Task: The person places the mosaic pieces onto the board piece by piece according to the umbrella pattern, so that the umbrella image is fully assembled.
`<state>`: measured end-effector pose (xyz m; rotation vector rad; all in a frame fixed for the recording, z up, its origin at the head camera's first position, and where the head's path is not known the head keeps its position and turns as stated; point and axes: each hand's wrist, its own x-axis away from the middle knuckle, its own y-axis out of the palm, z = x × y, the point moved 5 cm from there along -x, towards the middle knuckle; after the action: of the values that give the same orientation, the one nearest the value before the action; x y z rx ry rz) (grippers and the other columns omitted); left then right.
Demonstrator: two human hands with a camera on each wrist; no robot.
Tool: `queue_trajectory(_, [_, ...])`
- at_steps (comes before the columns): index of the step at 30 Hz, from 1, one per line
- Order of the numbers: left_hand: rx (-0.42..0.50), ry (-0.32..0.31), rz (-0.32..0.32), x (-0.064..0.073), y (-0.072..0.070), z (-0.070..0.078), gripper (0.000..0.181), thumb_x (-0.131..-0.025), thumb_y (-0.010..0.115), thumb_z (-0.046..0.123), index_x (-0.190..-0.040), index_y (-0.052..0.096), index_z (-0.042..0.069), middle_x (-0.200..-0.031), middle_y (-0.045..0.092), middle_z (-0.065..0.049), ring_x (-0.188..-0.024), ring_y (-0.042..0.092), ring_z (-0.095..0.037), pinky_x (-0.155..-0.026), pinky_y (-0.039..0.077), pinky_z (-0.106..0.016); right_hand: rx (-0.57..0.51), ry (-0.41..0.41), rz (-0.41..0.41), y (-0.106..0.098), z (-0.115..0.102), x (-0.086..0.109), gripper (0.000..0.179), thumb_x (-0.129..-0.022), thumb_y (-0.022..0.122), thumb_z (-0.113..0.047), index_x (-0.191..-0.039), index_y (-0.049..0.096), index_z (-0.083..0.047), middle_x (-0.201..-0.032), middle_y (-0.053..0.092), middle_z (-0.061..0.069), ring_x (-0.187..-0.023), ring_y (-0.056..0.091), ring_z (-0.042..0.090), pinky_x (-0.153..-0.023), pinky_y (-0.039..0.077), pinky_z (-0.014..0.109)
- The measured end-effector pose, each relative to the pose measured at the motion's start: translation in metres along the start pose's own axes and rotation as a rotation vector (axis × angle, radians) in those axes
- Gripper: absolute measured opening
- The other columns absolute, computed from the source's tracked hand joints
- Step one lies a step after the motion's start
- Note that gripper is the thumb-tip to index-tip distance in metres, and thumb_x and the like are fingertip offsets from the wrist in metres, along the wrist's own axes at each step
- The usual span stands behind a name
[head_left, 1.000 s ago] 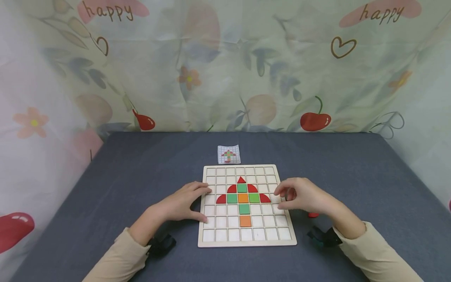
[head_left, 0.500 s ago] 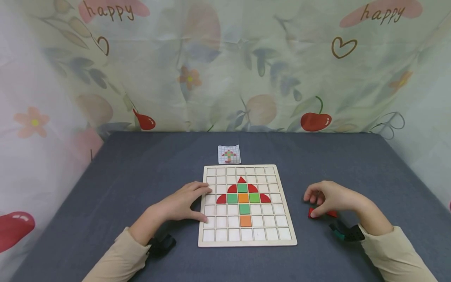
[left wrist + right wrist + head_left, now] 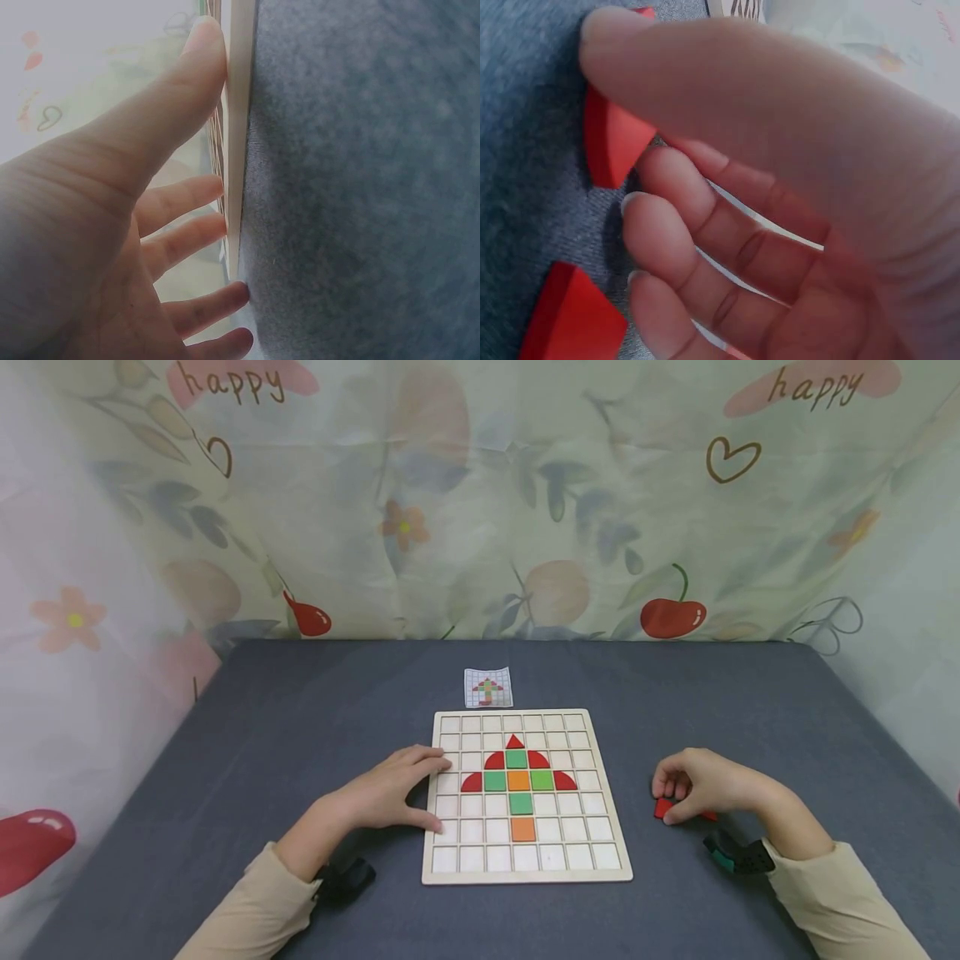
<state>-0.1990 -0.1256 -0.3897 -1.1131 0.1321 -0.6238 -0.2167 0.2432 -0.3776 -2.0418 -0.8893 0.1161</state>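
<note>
A pale wooden grid board point(image 3: 480, 864) lies on the table. Set in its cells are a red triangle point(image 3: 515, 742), red quarter-circle pieces point(image 3: 472, 782), and green point(image 3: 521, 803) and orange point(image 3: 523, 830) squares. My left hand point(image 3: 386, 789) rests on the board's left edge, thumb and fingertips spread along the rim point(image 3: 238, 112). To the right of the board, my right hand point(image 3: 705, 783) is down at the table. Thumb and index finger pinch a red piece point(image 3: 616, 139) with a curved side. A second red piece point(image 3: 574, 319) lies beside the fingers, mostly hidden by the hand in the head view.
A small printed card point(image 3: 488, 688) with a coloured grid pattern lies just beyond the board. The dark grey tablecloth point(image 3: 337, 693) runs back to a patterned curtain point(image 3: 510, 510). A black wrist camera point(image 3: 738, 853) sits under the right wrist.
My right hand has left the board's right edge and moved right, down to the red pieces on the table. The left hand stays at the board's left edge.
</note>
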Motion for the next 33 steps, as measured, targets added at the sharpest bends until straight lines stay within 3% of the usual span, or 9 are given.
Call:
queue_trajectory(7, [0.005,-0.005,-0.005,0.000,0.000,0.000,0.084,-0.071,0.076,0.048,-0.139,0.043,0.012,-0.146,0.037,-0.008,-0.134,0.033,-0.029,-0.108,0.032,-0.049,0.036,-0.010,0.043,-0.001,-0.004,0.000,0.019,-0.072,0.078,-0.017,-0.083,0.064,-0.010,-0.072,0.059,-0.007,-0.064,0.050,-0.004,-0.059,0.046,0.019])
queue_trajectory(20, [-0.001,0.010,0.003,0.000,0.000,0.000,0.084,-0.071,0.076,0.049,-0.139,0.043,0.011,-0.145,0.038,-0.009,-0.133,0.034,-0.030,-0.107,0.033,-0.049,-0.009,-0.034,0.130,-0.004,-0.024,-0.002,0.020,-0.080,0.073,-0.022,-0.092,0.063,-0.011,-0.083,0.065,-0.004,-0.069,0.058,-0.003,-0.064,0.051,0.020])
queue_trajectory(26, [-0.004,0.010,0.005,0.000,0.000,0.000,0.084,-0.070,0.076,0.048,-0.139,0.043,0.011,-0.145,0.039,-0.009,-0.133,0.034,-0.030,-0.107,0.033,-0.049,-0.074,-0.084,0.151,-0.001,-0.035,-0.006,0.024,-0.080,0.073,-0.023,-0.096,0.063,-0.008,-0.084,0.066,-0.003,-0.071,0.057,-0.001,-0.064,0.051,0.020])
queue_trajectory(33, [-0.003,0.001,0.004,-0.001,0.001,-0.001,0.083,-0.071,0.077,0.048,-0.139,0.043,0.013,-0.146,0.038,-0.008,-0.134,0.034,-0.029,-0.108,0.032,-0.048,-0.172,-0.143,0.136,0.006,-0.044,-0.014,0.027,-0.082,0.072,-0.017,-0.103,0.064,-0.002,-0.092,0.067,0.007,-0.070,0.058,0.000,-0.063,0.052,0.022])
